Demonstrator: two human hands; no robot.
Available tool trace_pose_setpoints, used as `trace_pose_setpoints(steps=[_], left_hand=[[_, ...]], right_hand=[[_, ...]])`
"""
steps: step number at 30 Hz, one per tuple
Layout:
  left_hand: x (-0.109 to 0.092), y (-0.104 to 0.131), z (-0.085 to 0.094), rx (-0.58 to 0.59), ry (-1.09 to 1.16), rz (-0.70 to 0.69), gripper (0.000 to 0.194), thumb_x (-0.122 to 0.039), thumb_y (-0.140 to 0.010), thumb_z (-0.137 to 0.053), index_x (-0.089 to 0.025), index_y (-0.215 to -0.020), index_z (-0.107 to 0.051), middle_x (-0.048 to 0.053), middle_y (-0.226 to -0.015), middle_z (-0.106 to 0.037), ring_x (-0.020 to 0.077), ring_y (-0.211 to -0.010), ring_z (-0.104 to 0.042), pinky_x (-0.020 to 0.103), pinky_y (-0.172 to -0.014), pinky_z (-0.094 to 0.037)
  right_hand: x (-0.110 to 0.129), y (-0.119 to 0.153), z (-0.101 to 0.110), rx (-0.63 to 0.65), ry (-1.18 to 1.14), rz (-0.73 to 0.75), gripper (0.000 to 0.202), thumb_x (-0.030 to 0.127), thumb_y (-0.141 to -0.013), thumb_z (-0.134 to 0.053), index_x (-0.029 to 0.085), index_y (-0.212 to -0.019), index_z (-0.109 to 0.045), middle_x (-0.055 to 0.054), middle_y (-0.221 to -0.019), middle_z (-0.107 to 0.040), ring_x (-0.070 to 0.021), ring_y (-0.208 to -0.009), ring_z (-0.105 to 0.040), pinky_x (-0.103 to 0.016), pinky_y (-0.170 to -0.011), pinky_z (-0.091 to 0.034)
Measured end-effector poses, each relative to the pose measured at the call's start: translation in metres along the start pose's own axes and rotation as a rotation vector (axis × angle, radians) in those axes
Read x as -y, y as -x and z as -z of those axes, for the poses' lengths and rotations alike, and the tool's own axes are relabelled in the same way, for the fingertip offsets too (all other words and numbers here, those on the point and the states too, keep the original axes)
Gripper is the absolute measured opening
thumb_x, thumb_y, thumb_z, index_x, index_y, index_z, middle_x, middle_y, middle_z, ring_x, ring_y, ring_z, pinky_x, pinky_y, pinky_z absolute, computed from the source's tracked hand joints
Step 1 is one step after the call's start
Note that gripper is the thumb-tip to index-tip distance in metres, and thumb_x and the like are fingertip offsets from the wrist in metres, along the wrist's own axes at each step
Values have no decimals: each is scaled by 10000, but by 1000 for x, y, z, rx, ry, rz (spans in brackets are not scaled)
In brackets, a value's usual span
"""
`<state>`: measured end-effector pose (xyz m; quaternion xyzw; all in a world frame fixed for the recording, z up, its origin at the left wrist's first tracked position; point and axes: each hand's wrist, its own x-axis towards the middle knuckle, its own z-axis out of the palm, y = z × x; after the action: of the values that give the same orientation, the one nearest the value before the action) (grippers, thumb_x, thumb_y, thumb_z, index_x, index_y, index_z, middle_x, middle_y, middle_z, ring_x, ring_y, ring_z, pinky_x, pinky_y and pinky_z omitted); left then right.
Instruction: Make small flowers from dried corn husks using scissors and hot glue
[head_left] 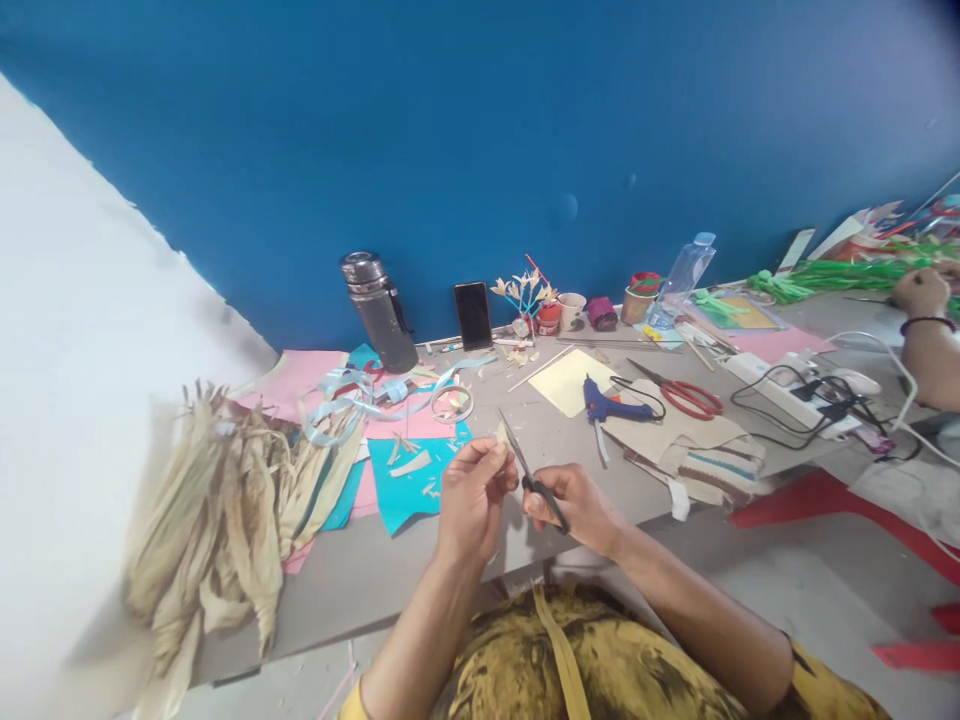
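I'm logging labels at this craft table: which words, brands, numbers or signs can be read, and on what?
None can be read.
Plastic bottle: label too small and blurred.
Small red container: pale marking, too blurred.
Paper cup: faint marks, unclear.
Phone: dark screen, no text visible.

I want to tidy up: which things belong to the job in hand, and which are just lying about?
Job: black-handled scissors in the right hand; pale piece in the left hand; probably the husks.

Lying about, apparently: flask; phone; bottle; glue gun; red-handled scissors.
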<state>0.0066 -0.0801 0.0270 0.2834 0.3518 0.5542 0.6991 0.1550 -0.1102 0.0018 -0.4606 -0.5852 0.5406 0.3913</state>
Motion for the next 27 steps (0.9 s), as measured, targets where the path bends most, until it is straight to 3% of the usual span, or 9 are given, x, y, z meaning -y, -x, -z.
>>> trace_pose_setpoints(steps=[8,20,24,27], left_hand=[[1,2,-3,14,-10,4,267,-288,-660,-821,-163,-691,-587,-15,-590,-605,99,-534,-550,223,-543,-406],[3,5,-1,45,-14,77,273,-288,-673,-813,-180,-727,-568,-18,-593,-595,106,-523,-519,221,-506,-404],[4,3,2,37,22,61,255,-272,-667,-818,-177,-724,-588,-21,-618,-583,109,-575,-543,222,-539,-421],[8,-1,5,-4,-29,18,238,-270,-650,-832,-163,-697,-624,15,-773,-644,121,-704,-599,224,-603,-457]], right_hand=[[-3,0,-1,-39,-19,-36,550,662,-755,-686,148,-575,-616,-8,-521,-594,-87,-471,-413,-215,-472,-311],[-9,1,-5,-74,-8,-5,552,657,-780,-656,151,-566,-603,-1,-511,-559,-93,-478,-408,-221,-466,-292],[-1,-5,2,-136,71,-82,539,646,-726,-702,157,-533,-581,13,-487,-516,-87,-470,-372,-223,-452,-275],[2,-10,8,-154,118,-161,505,599,-672,-762,163,-531,-550,29,-489,-489,-82,-470,-359,-222,-447,-257]])
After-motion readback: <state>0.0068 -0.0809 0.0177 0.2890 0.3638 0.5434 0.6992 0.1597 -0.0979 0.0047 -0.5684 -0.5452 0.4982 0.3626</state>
